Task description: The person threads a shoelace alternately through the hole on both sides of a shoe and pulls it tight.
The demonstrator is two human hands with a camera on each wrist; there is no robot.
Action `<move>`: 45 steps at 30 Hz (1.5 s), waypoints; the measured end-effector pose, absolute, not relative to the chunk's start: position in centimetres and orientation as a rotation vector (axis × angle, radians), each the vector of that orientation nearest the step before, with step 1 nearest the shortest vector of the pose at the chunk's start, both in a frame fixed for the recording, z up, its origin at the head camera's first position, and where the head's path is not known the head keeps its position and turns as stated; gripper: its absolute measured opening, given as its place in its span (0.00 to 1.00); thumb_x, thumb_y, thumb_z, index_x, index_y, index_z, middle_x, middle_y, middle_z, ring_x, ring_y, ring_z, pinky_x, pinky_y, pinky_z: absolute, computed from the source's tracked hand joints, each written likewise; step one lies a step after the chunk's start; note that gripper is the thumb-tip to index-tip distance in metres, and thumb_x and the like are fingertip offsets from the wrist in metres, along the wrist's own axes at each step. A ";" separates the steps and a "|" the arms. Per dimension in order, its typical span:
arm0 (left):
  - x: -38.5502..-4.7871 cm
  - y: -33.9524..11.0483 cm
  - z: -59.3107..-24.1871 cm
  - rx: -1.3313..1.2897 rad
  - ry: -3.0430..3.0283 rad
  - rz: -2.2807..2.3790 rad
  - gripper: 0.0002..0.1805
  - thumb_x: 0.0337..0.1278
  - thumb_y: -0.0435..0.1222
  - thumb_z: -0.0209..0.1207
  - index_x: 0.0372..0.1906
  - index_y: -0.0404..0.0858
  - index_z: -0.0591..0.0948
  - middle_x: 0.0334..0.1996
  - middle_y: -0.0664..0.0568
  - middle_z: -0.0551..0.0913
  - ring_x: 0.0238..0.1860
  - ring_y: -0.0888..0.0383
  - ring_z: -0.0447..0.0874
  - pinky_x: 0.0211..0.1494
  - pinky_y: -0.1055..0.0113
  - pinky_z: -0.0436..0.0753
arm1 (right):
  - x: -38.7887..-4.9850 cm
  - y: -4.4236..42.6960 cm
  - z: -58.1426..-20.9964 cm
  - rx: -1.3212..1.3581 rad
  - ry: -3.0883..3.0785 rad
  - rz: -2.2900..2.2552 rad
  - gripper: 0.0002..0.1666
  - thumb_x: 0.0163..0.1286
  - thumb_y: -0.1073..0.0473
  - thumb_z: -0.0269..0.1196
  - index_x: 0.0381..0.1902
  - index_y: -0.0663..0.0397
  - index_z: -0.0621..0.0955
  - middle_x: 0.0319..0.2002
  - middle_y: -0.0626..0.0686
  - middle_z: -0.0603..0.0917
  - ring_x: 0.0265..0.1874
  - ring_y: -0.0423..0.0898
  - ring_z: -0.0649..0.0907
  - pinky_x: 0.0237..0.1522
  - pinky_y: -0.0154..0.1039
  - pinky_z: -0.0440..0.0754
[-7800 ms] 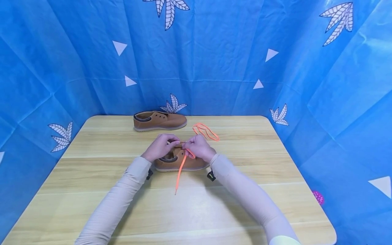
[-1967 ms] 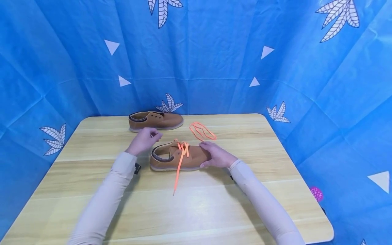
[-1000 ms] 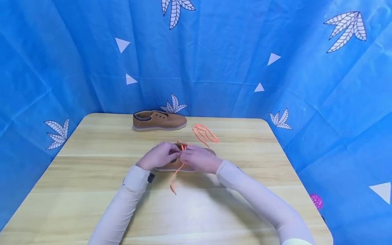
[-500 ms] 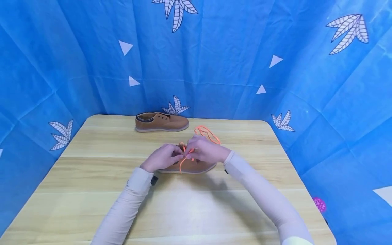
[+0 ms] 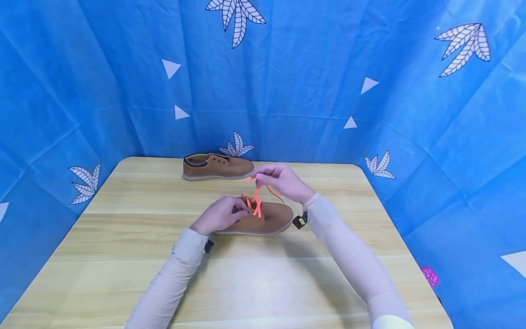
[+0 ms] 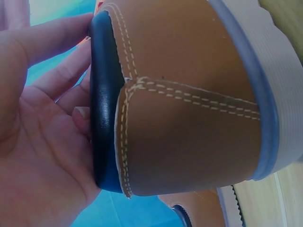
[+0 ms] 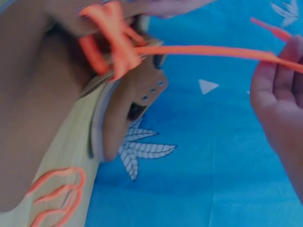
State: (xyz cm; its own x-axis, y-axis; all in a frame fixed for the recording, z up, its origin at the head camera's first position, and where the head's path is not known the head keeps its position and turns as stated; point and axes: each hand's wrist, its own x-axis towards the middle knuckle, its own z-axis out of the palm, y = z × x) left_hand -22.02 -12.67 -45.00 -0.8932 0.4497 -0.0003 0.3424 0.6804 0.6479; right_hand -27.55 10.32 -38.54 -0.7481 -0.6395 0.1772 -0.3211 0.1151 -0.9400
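Observation:
A brown shoe [image 5: 271, 218] stands on the table, its toe to the right, with an orange shoelace [image 5: 257, 208] crossed through its eyelets. My left hand [image 5: 222, 214] is over the shoe's opening and holds the near eyelet flap between thumb and fingers. In the left wrist view, the fingers reach past the dark padded collar [image 6: 103, 104] at the heel, and their tips are partly hidden. Above the shoe, my right hand [image 5: 283, 183] pinches the lace, which runs taut from the eyelets to the fingers in the right wrist view, a short end sticking out beyond them.
A second brown shoe [image 5: 222, 168], with bare eyelets, stands at the back of the wooden table [image 5: 255, 283]. Another orange lace [image 7: 78, 189] lies looped on the table, mostly hidden behind my right hand in the head view. Blue cloth [image 5: 304, 132] hangs around the table.
My right hand has risen away from the eyelets, drawing the loose lace end up from the near side. Earlier it rested on the toe. The left hand came back onto the shoe.

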 end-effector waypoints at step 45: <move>-21.9 -12.7 -45.0 0.615 2.699 1.101 0.06 0.62 0.33 0.70 0.43 0.42 0.91 0.37 0.54 0.91 0.38 0.60 0.84 0.46 0.63 0.83 | -27.2 6.5 -40.8 -1.216 2.501 -0.671 0.15 0.69 0.75 0.62 0.41 0.49 0.85 0.35 0.48 0.88 0.35 0.44 0.83 0.38 0.31 0.81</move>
